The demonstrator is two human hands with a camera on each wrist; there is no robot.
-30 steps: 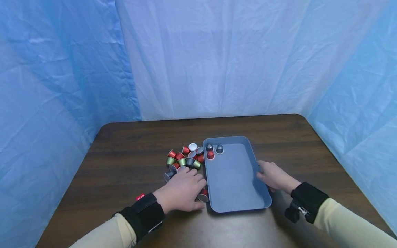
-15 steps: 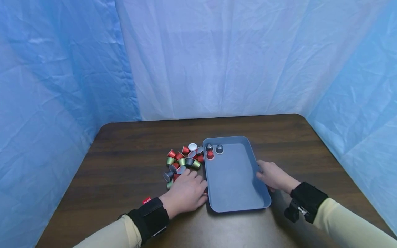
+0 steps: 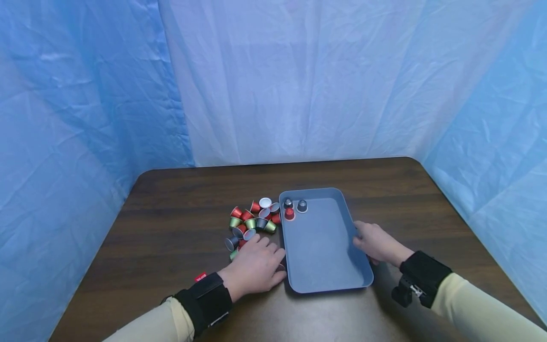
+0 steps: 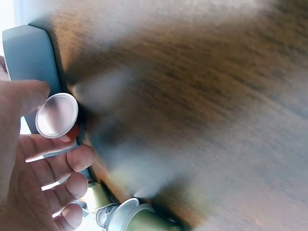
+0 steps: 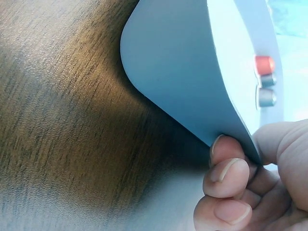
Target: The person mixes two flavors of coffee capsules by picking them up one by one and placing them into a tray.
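Red capsule, seemingly pinched in the left hand, lies beside the tray the right hand grips.

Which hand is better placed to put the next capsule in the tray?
Probably the left hand: it pinches a red capsule close beside the tray, while the right hand grips the tray's opposite edge.

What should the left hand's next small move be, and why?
I'd probably have the left hand raise the red capsule above the left rim of the tray. The thumb and index finger appear to pinch it close beside that wall, the right hand grips the opposite side, and three capsules already stand inside at the far left corner.
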